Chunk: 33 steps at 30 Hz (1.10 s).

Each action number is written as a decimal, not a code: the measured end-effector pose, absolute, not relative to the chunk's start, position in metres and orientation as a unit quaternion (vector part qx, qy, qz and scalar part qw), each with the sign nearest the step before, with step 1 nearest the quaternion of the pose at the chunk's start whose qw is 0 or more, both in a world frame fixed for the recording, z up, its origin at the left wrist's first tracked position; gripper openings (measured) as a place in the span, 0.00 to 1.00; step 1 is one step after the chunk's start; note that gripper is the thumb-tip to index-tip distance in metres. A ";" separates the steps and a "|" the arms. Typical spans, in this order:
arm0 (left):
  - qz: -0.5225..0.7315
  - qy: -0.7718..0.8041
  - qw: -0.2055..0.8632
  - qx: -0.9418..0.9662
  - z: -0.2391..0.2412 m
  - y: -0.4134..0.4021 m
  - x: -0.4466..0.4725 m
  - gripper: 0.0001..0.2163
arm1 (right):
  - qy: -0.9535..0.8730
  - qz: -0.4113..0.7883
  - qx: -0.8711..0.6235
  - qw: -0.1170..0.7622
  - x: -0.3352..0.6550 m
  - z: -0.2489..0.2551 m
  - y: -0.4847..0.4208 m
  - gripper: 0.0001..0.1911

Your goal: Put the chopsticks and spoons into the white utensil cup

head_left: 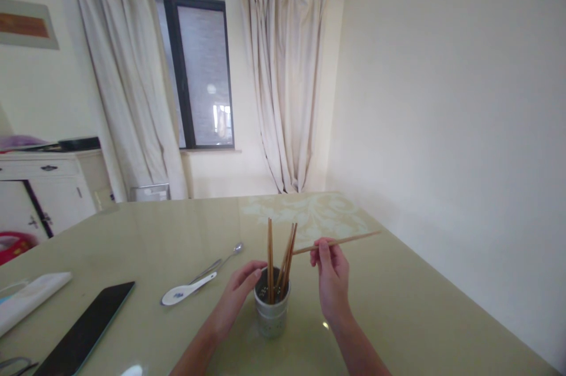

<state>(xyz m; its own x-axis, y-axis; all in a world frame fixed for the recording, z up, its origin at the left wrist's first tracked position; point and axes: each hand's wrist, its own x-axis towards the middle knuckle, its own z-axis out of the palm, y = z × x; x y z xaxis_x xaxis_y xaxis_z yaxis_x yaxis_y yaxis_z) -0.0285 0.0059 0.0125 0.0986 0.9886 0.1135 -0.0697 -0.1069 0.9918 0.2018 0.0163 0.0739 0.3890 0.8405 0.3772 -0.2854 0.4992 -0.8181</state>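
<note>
On the counter (177,340), the chopstick holder (272,320) is apparently steadied by the half-curled left hand (241,287) at its rim, though a grip cannot be confirmed; a single chopstick (358,237) is pinched mid-length, presumably for balance, by the right hand (331,273).

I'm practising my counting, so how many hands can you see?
2. The left hand is at the side of the cup, by its rim; the right hand, to the cup's right, holds a chopstick.

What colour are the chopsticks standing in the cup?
The chopsticks in the cup are brown, seen best in the head view.
</note>
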 end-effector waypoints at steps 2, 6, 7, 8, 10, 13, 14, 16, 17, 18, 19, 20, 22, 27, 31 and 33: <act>0.520 0.432 0.508 0.533 0.010 0.006 -0.029 0.25 | -0.418 0.343 -0.330 0.774 0.202 0.076 0.014 0.25; 0.522 0.438 0.507 0.528 0.010 0.006 -0.029 0.26 | -0.433 0.294 -0.339 0.782 0.201 0.081 0.008 0.24; 0.522 0.435 0.509 0.529 0.011 0.005 -0.028 0.25 | -0.435 0.282 -0.349 0.781 0.201 0.082 0.007 0.25; 0.522 0.433 0.509 0.530 0.013 0.005 -0.028 0.25 | -0.435 0.271 -0.357 0.781 0.201 0.082 0.006 0.25; 0.524 0.428 0.508 0.533 0.015 0.004 -0.027 0.25 | -0.426 0.261 -0.363 0.787 0.201 0.083 0.004 0.26; 0.524 0.418 0.513 0.536 0.017 0.004 -0.026 0.25 | -0.428 0.292 -0.347 0.782 0.201 0.082 0.004 0.27; 0.522 0.416 0.517 0.535 0.017 0.003 -0.026 0.24 | -0.437 0.311 -0.343 0.771 0.200 0.081 0.005 0.27; 0.519 0.412 0.523 0.536 0.018 0.003 -0.025 0.23 | -0.469 0.342 -0.347 0.736 0.198 0.078 0.005 0.27; 0.520 0.413 0.521 0.537 0.019 0.002 -0.025 0.23 | -0.491 0.349 -0.355 0.715 0.196 0.077 0.005 0.26; 0.520 0.414 0.516 0.540 0.020 0.002 -0.025 0.23 | -0.519 0.348 -0.366 0.690 0.195 0.077 0.004 0.25; 0.521 0.417 0.509 0.544 0.021 0.001 -0.024 0.23 | -0.551 0.342 -0.378 0.660 0.194 0.076 0.003 0.24; 0.522 0.421 0.502 0.547 0.023 0.001 -0.024 0.24 | -0.583 0.334 -0.389 0.630 0.192 0.076 0.002 0.23; 0.522 0.426 0.494 0.550 0.026 -0.001 -0.023 0.25 | -0.634 0.317 -0.406 0.577 0.190 0.076 -0.001 0.22; 0.516 0.419 0.495 0.560 0.030 -0.002 -0.022 0.24 | -0.675 0.313 -0.414 0.525 0.187 0.075 -0.005 0.18; 0.514 0.400 0.493 0.576 0.035 0.001 -0.025 0.28 | -0.677 0.313 -0.420 0.517 0.186 0.072 -0.004 0.15; 0.532 0.426 0.458 0.570 0.036 0.006 -0.032 0.32 | -0.677 0.316 -0.422 0.514 0.186 0.070 -0.003 0.15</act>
